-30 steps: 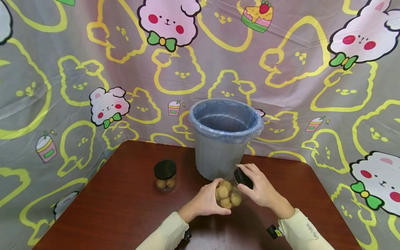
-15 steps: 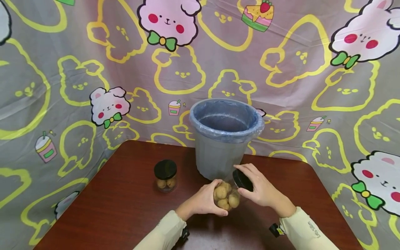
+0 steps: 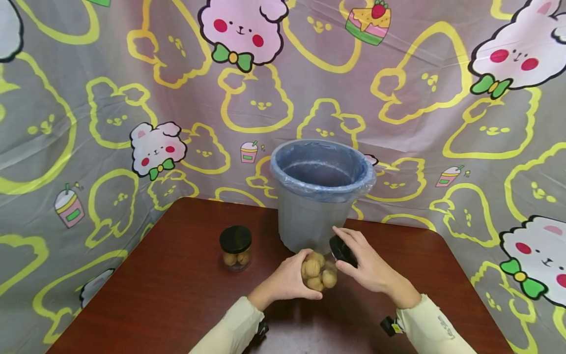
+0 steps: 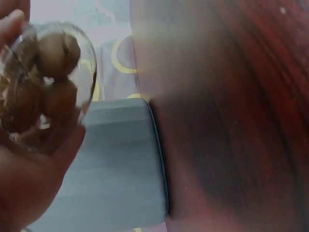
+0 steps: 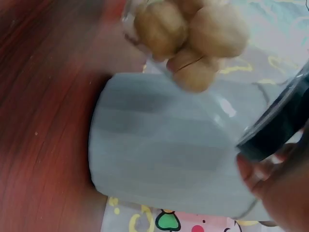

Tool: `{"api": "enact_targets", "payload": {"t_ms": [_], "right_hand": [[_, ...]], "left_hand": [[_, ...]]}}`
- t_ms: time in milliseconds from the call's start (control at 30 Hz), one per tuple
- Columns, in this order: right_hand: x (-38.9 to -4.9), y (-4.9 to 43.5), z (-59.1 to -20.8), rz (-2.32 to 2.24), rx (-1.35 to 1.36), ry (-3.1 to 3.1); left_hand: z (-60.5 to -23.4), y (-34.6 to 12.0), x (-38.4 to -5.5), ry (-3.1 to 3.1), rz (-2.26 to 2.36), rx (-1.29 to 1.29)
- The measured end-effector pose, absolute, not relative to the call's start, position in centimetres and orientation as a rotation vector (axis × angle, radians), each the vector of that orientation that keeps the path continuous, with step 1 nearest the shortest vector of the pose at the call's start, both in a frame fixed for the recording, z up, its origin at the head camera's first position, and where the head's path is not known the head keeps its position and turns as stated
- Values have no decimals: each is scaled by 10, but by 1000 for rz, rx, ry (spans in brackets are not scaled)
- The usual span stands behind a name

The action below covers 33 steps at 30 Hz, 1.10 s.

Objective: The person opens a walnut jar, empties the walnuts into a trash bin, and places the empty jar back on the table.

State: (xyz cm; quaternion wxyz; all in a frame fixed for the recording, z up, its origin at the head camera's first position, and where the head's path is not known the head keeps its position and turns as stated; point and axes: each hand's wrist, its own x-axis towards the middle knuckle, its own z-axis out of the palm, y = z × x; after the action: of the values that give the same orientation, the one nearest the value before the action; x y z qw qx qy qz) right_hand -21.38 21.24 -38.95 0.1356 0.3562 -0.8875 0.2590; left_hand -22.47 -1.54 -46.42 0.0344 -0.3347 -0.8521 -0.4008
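The bin (image 3: 309, 223) is placed on the table (image 3: 177, 295), behind the held jar (image 3: 316, 273) and right of the standing jar (image 3: 236, 241).

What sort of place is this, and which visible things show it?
Probably a makeshift indoor tabletop filming corner: a grey cartoon-printed fabric backdrop hangs around a reddish-brown wood-look table bearing a grey round plastic bin.

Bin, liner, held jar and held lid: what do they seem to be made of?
Bin: probably plastic; grey, dull, even wall. Liner: likely thin plastic film, as it wrinkles and shines over the rim. Held jar: glossy, see-through wall with glints; glass or clear plastic, I can't tell. Held lid: probably plastic; black, smooth-looking side, though painted metal is possible.
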Motion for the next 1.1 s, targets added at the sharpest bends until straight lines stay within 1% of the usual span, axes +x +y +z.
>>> {"api": "enact_targets", "payload": {"t_ms": [200, 333, 600, 1100], "right_hand": [[-210, 206, -393, 774, 756, -2699], [-209, 204, -394, 790, 670, -2729], [-209, 207, -396, 775, 731, -2662], [-209, 207, -394, 722, 925, -2562]], "left_hand": [[-468, -10, -222, -2600, -1086, -906], [-467, -8, -220, -2572, -1064, -869], [-466, -8, -218, -2578, -1116, -917], [-461, -18, -219, -2664, -1309, -1022]]}}
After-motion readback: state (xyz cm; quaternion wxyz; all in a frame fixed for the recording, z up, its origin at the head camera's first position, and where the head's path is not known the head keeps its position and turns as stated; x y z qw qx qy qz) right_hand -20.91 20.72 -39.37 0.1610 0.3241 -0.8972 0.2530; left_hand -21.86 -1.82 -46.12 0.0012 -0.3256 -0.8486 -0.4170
